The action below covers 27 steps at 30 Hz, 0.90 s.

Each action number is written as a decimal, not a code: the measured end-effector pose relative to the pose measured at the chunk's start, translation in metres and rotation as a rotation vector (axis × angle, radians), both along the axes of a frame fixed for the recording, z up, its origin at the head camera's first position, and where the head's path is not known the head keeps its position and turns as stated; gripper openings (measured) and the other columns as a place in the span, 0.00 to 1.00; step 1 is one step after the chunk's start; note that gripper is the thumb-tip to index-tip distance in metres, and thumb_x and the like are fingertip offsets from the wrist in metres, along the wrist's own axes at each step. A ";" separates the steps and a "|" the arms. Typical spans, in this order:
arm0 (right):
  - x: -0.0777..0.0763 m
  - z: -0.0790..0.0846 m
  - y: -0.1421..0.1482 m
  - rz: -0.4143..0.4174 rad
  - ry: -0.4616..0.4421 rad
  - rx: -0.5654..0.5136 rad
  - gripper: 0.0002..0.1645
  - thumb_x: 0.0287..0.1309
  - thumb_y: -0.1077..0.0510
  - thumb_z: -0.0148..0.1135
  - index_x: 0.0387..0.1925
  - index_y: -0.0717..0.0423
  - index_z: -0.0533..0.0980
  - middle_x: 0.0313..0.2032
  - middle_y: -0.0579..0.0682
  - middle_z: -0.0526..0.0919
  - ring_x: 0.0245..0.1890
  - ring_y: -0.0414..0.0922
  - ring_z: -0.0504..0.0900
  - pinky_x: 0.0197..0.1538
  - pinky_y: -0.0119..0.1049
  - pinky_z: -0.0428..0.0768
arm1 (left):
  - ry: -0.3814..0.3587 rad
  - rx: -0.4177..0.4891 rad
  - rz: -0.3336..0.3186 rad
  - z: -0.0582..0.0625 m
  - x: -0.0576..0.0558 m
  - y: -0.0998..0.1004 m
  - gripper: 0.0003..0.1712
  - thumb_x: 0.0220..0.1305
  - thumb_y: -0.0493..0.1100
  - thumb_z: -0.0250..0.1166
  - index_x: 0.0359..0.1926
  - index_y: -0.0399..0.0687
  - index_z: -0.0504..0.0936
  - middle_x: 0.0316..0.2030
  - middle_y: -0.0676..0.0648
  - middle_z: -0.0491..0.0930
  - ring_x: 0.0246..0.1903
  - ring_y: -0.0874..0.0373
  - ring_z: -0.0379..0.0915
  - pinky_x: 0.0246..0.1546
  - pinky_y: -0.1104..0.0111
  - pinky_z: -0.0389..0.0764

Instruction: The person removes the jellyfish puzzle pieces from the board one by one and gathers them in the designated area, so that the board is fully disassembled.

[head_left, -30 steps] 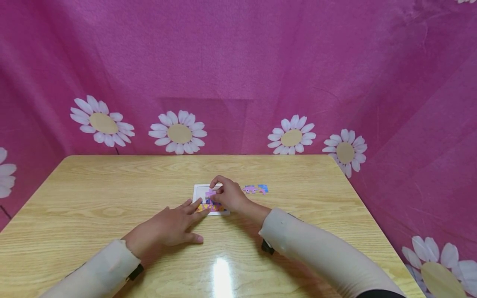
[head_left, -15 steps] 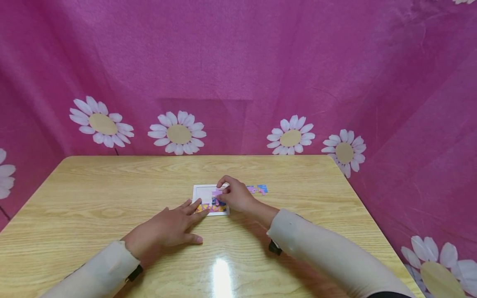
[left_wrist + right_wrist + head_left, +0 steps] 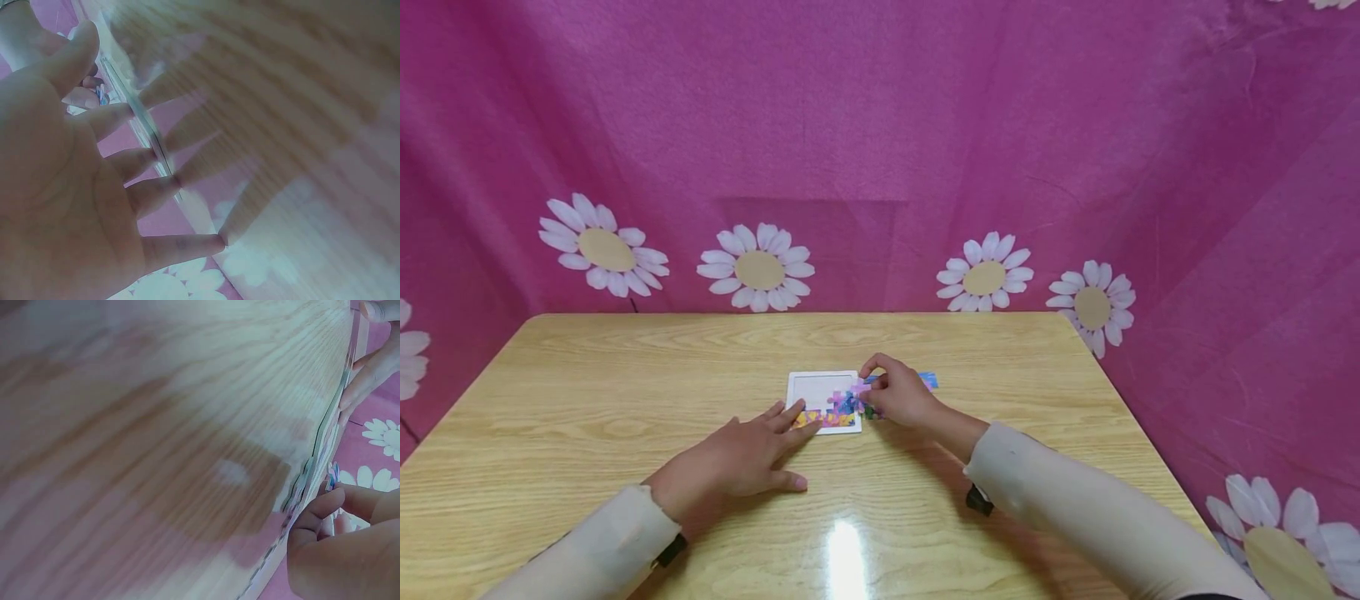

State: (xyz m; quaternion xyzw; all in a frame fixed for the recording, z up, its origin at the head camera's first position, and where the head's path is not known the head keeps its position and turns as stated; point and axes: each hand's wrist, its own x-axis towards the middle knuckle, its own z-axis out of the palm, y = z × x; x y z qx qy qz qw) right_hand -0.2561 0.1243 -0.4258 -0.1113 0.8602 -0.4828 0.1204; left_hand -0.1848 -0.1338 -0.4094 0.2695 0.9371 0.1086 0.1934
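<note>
A small jigsaw puzzle in a white frame [image 3: 789, 388] lies on the table, with yellow, pink and blue pieces [image 3: 844, 419] along its near side. My left hand [image 3: 741, 454] rests with spread, straight fingers at the frame's near left corner, thumb on the table. My right hand [image 3: 902, 398] pinches a pink and blue jigsaw piece [image 3: 333, 475] between thumb and finger, over the frame's right edge. In the right wrist view it is held just above the board. The right hand hides part of the frame's right side and the loose pieces behind it.
Loose jigsaw pieces lie right of the frame: a blue one [image 3: 930, 380] beyond my right hand and a dark green one [image 3: 871, 413] by the frame's edge. The wooden table [image 3: 647, 375] meets a pink flowered cloth [image 3: 850, 150] at its far edge.
My right hand has moved to the right with the jigsaw piece, from over the frame's middle to its right edge, uncovering more of the frame. The left hand has stayed in place.
</note>
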 end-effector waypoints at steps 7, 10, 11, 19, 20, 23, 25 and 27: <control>0.002 -0.001 0.016 -0.022 -0.003 -0.025 0.13 0.65 0.70 0.64 0.48 0.58 0.75 0.26 0.48 0.76 0.20 0.40 0.71 0.23 0.31 0.73 | 0.000 -0.007 0.000 -0.001 0.000 0.001 0.47 0.66 0.70 0.63 0.81 0.63 0.60 0.82 0.46 0.49 0.80 0.41 0.43 0.64 0.25 0.55; 0.004 0.001 0.023 -0.036 0.011 -0.019 0.12 0.64 0.70 0.65 0.47 0.59 0.75 0.27 0.48 0.76 0.22 0.40 0.72 0.24 0.31 0.73 | -0.002 -0.004 0.000 0.000 0.000 0.001 0.47 0.66 0.70 0.63 0.80 0.63 0.60 0.82 0.46 0.49 0.80 0.41 0.43 0.64 0.24 0.55; 0.004 0.001 0.025 -0.040 0.015 -0.015 0.12 0.64 0.70 0.65 0.47 0.59 0.75 0.27 0.48 0.76 0.22 0.40 0.72 0.24 0.31 0.72 | -0.002 -0.003 0.001 0.001 0.000 0.001 0.47 0.66 0.69 0.63 0.80 0.63 0.60 0.82 0.46 0.49 0.80 0.41 0.43 0.64 0.24 0.55; 0.005 -0.002 0.043 -0.054 0.005 -0.007 0.13 0.63 0.71 0.64 0.47 0.60 0.74 0.26 0.46 0.74 0.24 0.41 0.74 0.26 0.31 0.71 | -0.007 0.006 -0.001 0.001 0.001 -0.001 0.48 0.66 0.69 0.64 0.81 0.63 0.59 0.82 0.46 0.48 0.80 0.41 0.43 0.64 0.24 0.55; 0.005 -0.002 0.045 -0.055 0.004 -0.006 0.13 0.63 0.71 0.64 0.47 0.61 0.74 0.26 0.46 0.73 0.24 0.41 0.73 0.26 0.31 0.71 | -0.007 0.005 -0.001 0.000 0.000 -0.001 0.48 0.66 0.69 0.64 0.81 0.63 0.59 0.82 0.46 0.48 0.80 0.41 0.43 0.64 0.24 0.55; 0.006 -0.003 0.052 -0.054 0.002 0.000 0.13 0.64 0.72 0.64 0.47 0.61 0.74 0.27 0.46 0.72 0.23 0.40 0.71 0.24 0.30 0.69 | -0.009 0.001 0.002 -0.001 -0.001 -0.001 0.48 0.66 0.70 0.63 0.81 0.63 0.59 0.82 0.47 0.48 0.81 0.42 0.42 0.64 0.25 0.55; 0.006 -0.004 0.056 -0.054 0.004 0.009 0.12 0.64 0.72 0.64 0.47 0.61 0.74 0.27 0.47 0.73 0.22 0.40 0.70 0.24 0.30 0.68 | -0.011 -0.004 0.006 -0.002 -0.001 0.000 0.48 0.66 0.70 0.63 0.81 0.65 0.59 0.82 0.48 0.47 0.81 0.42 0.42 0.65 0.25 0.55; 0.006 -0.004 0.058 -0.054 0.011 0.023 0.12 0.65 0.72 0.64 0.47 0.61 0.74 0.27 0.47 0.74 0.22 0.39 0.70 0.24 0.30 0.68 | -0.013 -0.006 0.011 -0.003 -0.002 0.000 0.48 0.65 0.70 0.64 0.81 0.65 0.59 0.82 0.49 0.47 0.81 0.43 0.41 0.65 0.25 0.55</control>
